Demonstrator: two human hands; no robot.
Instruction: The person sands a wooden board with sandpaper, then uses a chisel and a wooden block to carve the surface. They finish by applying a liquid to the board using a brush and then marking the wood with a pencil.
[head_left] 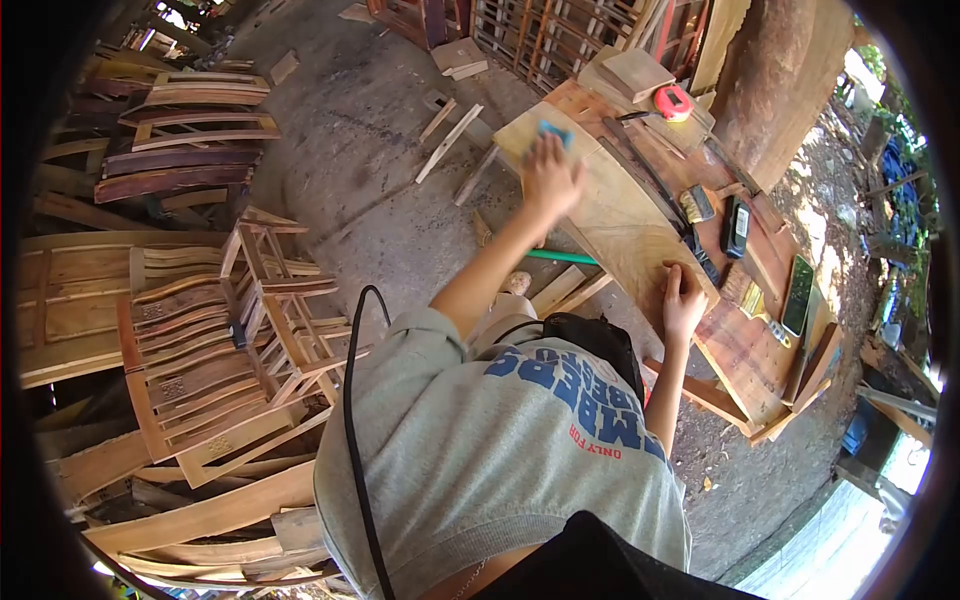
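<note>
A long, pale wooden board (pixel 625 205) lies across the workbench. My left hand (pixel 551 185) is stretched out over its far end, fingers pressed on a small blue pad (pixel 554 134) against the wood; both are slightly blurred. At the nearer end, my right hand (pixel 684 298) has its fingers curled over the board by the edge on my side. Just beyond that hand, a brush (pixel 697 205) and a dark handheld device (pixel 737 228) lie on the bench. A second brush (pixel 742 290) and a phone (pixel 798 295) are to its right.
A red tape measure (pixel 673 103) sits on wood blocks at the bench's far end. Slatted wooden chair parts (pixel 195 350) are stacked on my left, with curved slats (pixel 190 165) behind. Loose wood strips (pixel 450 143) lie on the floor. A tree trunk (pixel 785 90) stands beyond the bench.
</note>
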